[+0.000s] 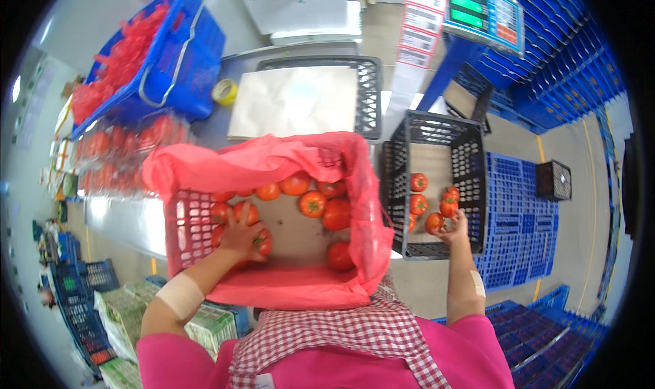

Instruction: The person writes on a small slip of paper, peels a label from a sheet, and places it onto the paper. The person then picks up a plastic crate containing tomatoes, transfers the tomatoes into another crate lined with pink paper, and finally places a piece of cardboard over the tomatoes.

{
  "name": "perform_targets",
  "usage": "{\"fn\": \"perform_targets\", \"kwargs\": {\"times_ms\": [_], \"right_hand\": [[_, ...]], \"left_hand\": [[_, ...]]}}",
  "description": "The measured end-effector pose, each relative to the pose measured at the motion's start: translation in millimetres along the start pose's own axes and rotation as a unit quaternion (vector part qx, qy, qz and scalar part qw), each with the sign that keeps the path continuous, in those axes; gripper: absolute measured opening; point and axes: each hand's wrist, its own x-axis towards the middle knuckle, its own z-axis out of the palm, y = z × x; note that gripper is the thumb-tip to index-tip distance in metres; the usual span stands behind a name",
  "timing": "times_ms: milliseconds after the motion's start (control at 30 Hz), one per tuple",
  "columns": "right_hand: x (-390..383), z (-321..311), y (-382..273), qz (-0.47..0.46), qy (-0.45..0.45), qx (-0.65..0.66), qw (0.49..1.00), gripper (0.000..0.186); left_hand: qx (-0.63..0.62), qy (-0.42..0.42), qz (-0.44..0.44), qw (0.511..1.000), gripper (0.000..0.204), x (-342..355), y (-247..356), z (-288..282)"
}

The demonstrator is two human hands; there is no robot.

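A crate with pink-red plastic lining (273, 295) sits in front of me, with several red tomatoes (312, 203) along its inner sides and a brown sheet at the bottom. Inside its left part, my left hand (239, 237) curls its fingers and thumb around a tomato (263, 241); other tomatoes lie against those fingers. To the right stands a black perforated crate (464, 140) holding several more tomatoes (419, 182) on a cardboard base. At its near end my right hand (453, 230) closes on a tomato (434, 221), with the fingertips partly hidden.
A blue basket (194, 62) of red plastic bags stands far left, above clear packs of tomatoes (102, 143). Yellow tape (224, 92) lies beside a paper-topped black tray (372, 96). A scale display (484, 14) rises behind the black crate. Blue pallets (515, 218) lie right.
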Motion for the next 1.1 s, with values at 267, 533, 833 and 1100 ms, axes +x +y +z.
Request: {"fn": "perform_targets", "kwargs": {"times_ms": [267,533,833,1100], "right_hand": [[-275,192,-1,-0.408,-0.445,-0.423,0.676,0.02],[-251,244,175,-0.357,-0.207,-0.91,-0.031,0.068],[-218,236,202,-0.34,-0.102,-0.934,0.034,0.072],[-224,238,200,-0.318,-0.112,-0.938,0.079,0.082]], "left_hand": [[-0.112,0.004,0.037,0.993,0.074,8,-12,-3],[-0.639,-0.161,0.122,0.742,0.071,-15,-36,-36],[-0.863,-0.241,0.39,0.211,0.088,-56,-58,-19],[-0.917,-0.179,0.315,0.169,0.088,-78,-50,-33]]}}
